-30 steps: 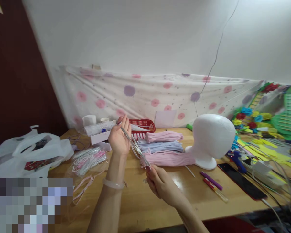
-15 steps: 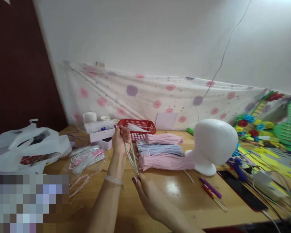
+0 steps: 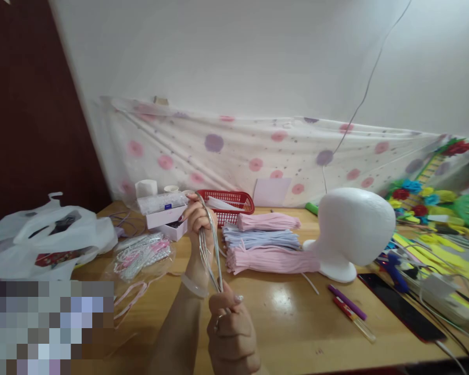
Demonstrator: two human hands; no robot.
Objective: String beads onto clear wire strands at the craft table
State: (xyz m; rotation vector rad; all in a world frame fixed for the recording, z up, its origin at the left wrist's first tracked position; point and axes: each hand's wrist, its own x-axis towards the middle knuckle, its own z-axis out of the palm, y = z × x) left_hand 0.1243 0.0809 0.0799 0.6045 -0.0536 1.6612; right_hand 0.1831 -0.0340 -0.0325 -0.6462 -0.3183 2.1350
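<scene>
My left hand (image 3: 198,216) is raised in front of the red basket, its fingers closed around the upper end of a bundle of thin silvery wire-like strands (image 3: 204,255). Lower down and nearer to me, my right hand (image 3: 232,333) is closed in a fist around the bundle's other end, knuckles facing me. Between both hands the strands run in a loose bow, some bent outward. To the right of the hands lie bundles of pink pipe cleaners (image 3: 273,260) and pale blue pipe cleaners (image 3: 261,238). What the fists cover of the strands is hidden.
A white foam head (image 3: 354,229) stands right of the bundles. A phone (image 3: 402,307), a purple stick (image 3: 347,302) and a glue gun (image 3: 394,273) lie at right. At left are plastic bags (image 3: 58,234), white boxes (image 3: 166,217) and bagged beads (image 3: 143,255). The red basket (image 3: 234,198) is behind.
My right hand has turned over and closed into a fist around the lower end of the strands. My left hand has rotated, and the strands now bow between the hands.
</scene>
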